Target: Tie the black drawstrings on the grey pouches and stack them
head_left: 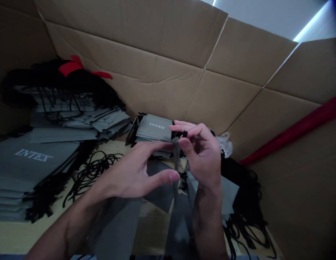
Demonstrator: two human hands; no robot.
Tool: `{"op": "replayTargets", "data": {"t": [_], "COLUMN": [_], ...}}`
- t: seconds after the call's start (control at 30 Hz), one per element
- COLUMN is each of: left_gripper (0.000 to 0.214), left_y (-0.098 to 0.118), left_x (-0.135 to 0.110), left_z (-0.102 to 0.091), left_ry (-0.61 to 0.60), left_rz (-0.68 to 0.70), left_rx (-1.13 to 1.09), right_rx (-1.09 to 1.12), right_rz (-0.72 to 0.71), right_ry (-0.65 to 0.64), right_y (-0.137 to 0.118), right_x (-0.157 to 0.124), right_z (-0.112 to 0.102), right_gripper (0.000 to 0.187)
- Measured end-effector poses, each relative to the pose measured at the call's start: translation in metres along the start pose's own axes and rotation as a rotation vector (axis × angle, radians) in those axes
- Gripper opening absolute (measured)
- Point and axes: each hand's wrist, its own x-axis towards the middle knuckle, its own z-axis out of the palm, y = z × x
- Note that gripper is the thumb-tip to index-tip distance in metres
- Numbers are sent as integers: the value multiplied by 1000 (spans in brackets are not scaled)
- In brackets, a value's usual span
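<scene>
My left hand (138, 171) is closed on the top of a grey fabric pouch (176, 159), seen nearly edge-on, with the thumb on its near side. Close beside it, my right hand (204, 157) pinches a small black cord piece (184, 134) between thumb and index finger; the other fingers stretch out to the left. Whether this cord is threaded into the pouch is too small to tell. Behind both hands lies a stack of grey pouches (157, 127) printed INTEX. Flat grey pieces lie beneath my wrists, partly covered by them.
At left are a large pile of INTEX pouches (35, 155), loose black cords (97, 166) and a cord bundle with a red tie (72, 66). More black cords (240, 191) lie at right, near a clear plastic bag (224, 143). Cardboard walls (146, 54) surround the work surface.
</scene>
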Motion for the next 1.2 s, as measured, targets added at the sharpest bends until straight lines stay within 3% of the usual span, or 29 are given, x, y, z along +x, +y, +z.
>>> {"op": "replayTargets", "data": {"t": [0.1,0.2,0.3,0.4,0.57,0.7,0.9,1.0,1.1,1.2], "left_gripper": [53,27,18,12,21,55,60,59,57,39], "left_y": [4,3,1,2,-2,-9,-2,0,-2,-4], "left_x": [-1,2,6,9,7,11,12,9,6,5], "left_z": [8,12,12,10,9,13,16,20,22,19], "left_ry": [-21,6,7,-26,27,219,360,340,308,288], "left_rz": [56,58,86,89,-113,-244,-85,-105,-94,-56], "left_rx": [-11,10,-58,-174,-408,-601,-663,-688,-758,-754], "right_rx": [22,60,26,-26,-100,-52,-108,-122,-153,-151], "right_rz": [-35,64,175,190,82,70,94,69,-42,-85], "right_ry": [-26,-33,3,42,112,72,-148,-226,-235,-194], "right_y": [0,1,3,6,11,11,3,-2,-3,-2], "right_x": [-3,-6,-9,-9,-7,-7,-8,-6,-4,-3], "right_z": [9,15,18,19,17,13,8,13,20,21], "right_gripper": [18,19,23,27,23,21,16,29,19,12]}}
